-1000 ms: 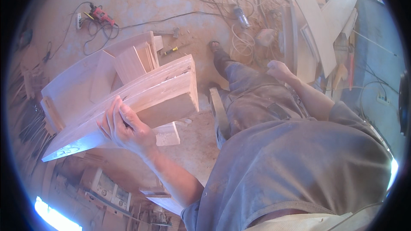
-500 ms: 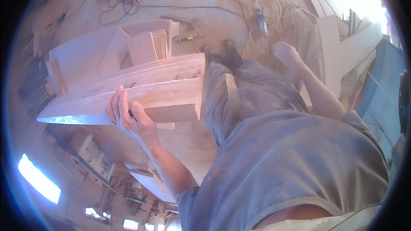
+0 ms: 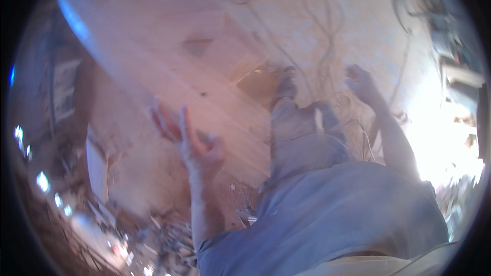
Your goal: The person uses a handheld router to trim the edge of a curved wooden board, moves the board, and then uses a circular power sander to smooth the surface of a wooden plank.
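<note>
A stack of long pale wooden boards (image 3: pixel 169 76) runs from the far left down toward my left hip. My left hand (image 3: pixel 197 143) is at the stack's near edge, its fingers stretched and spread; blur hides exactly where they touch the wood. To the right, away from the boards, my right hand (image 3: pixel 361 79) hangs over the floor with the fingers curled in. Nothing shows in it, though motion smears its outline.
Looped cables (image 3: pixel 327 36) lie on the dusty floor (image 3: pixel 363 15) beyond my feet. Wood scraps (image 3: pixel 169 235) litter the lower left. A pale panel (image 3: pixel 97 166) stands left of the boards. Bright light washes out the right side.
The view has swung round, so the boards now slant steeply up to the left and the floor tool has shifted right. My left hand's fingers look more spread; my right hand still hangs to the right.
</note>
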The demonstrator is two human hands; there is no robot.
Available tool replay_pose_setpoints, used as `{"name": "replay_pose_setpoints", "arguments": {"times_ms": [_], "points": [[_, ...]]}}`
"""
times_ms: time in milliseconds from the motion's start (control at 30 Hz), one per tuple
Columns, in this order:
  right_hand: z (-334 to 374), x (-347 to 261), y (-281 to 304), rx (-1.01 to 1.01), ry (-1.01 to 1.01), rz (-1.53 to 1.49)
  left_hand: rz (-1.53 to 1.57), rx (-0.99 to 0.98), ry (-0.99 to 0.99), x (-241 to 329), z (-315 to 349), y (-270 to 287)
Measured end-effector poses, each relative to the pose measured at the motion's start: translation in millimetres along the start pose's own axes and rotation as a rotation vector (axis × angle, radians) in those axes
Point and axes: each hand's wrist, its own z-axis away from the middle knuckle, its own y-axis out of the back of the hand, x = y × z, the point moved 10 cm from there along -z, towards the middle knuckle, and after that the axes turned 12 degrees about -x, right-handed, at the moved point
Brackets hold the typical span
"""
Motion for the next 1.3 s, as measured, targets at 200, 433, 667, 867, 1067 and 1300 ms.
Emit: {"name": "replay_pose_setpoints", "arguments": {"times_ms": [200, 433, 667, 867, 1067, 1300], "points": [[-24.4, 113.6, 69.6, -0.034, -0.104, 0.15, 0.138, 0.23, 0.411, -16.6, 30.0, -13.8], [-5.5, 328.6, 119.2, -0.424, -0.142, 0.689, 0.51, 0.282, 0.696, -7.8, 20.4, -53.9], [-74.0, 301.4, 257.2, -0.098, -0.259, -0.116, 0.439, 0.322, 0.845, -31.1, 56.9, -32.3], [-115.5, 269.9, 326.5, 0.089, -0.238, -0.427, 0.584, 0.383, 0.924, -23.7, 65.2, -26.3], [-160.7, 368.4, 301.1, 0.025, 0.04, -0.126, 0.333, 0.414, 1.008, -40.7, 69.3, -34.0], [-180.8, 383.0, 260.8, -0.073, 0.24, 0.417, 0.083, 0.252, 1.533, -29.9, 17.8, -55.6]]}}
